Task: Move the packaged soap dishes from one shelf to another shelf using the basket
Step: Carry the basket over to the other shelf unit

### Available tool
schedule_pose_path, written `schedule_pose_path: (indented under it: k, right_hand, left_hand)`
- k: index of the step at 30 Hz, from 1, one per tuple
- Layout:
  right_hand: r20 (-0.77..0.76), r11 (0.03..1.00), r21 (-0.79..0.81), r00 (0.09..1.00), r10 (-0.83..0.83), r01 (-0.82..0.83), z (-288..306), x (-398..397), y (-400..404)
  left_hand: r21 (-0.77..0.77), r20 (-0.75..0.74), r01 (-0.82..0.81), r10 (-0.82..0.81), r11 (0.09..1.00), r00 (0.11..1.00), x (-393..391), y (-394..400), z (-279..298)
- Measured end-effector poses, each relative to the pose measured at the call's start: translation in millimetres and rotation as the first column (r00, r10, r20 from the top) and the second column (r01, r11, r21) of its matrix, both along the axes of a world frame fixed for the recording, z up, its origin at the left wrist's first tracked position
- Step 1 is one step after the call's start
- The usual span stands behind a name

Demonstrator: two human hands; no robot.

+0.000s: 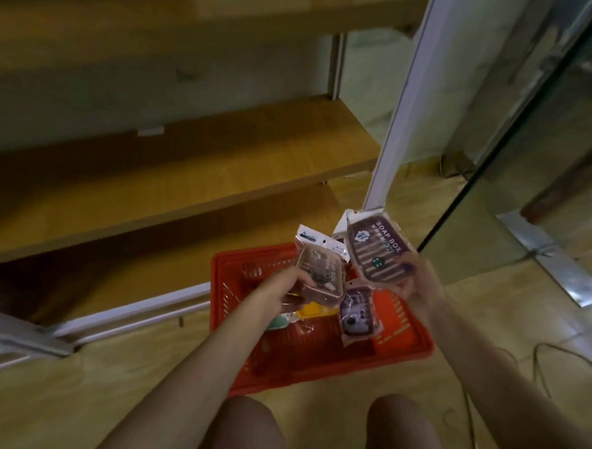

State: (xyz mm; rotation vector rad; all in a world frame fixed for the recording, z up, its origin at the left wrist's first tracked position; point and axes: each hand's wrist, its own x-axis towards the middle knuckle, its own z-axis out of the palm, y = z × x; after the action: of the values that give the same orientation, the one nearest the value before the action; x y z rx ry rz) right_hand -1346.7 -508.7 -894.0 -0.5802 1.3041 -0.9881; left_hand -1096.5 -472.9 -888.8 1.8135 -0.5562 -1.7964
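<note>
Head view: the left hand grips a clear-wrapped brown soap dish; the right hand holds a purple "SOAP BOX" packet. Both hover over the red slatted plastic basket holding another purple packet, with bare wooden shelves behind.

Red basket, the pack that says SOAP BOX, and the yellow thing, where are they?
red basket (402,351), head view, on its near right rim.
SOAP BOX pack (378,251), head view, on its purple label.
yellow thing (314,309), head view, on its visible top, inside the basket.
</note>
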Motion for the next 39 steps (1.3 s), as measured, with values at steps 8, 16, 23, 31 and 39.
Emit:
schedule_pose_path:
  k: [8, 16, 23, 31, 39]
  right_hand:
    - [-0.036, 0.999, -0.014, 0.998, -0.048, 0.048, -60.3, -11.8, -5.7]
    - [-0.197, 0.993, 0.113, 0.980, -0.022, 0.045, -107.3, -16.6, -3.2]
    - [-0.295, 0.998, 0.054, 0.955, 0.038, -0.023, -142.0, -9.8, 20.4]
    - [-0.635, 0.964, -0.039, 0.751, 0.179, -0.263, -170.2, -40.3, 30.4]
    - [-0.792, 0.924, -0.009, 0.567, 0.228, -0.383, -182.2, -22.7, 18.4]
  left_hand:
    - [0.088, 0.060, 0.139, -0.145, 0.986, 0.988, -26.9, -27.5, -77.5]
    - [0.011, 0.098, -0.029, 0.028, 1.000, 0.995, -92.3, -25.8, -167.2]
    - [-0.064, 0.343, 0.105, -0.077, 0.992, 0.936, -113.5, -34.5, -227.8]
    - [-0.080, 0.524, 0.466, -0.361, 0.881, 0.772, -129.6, -36.3, -264.7]
    - [0.034, 0.566, 0.660, -0.559, 0.751, 0.607, -124.2, -46.5, -320.7]
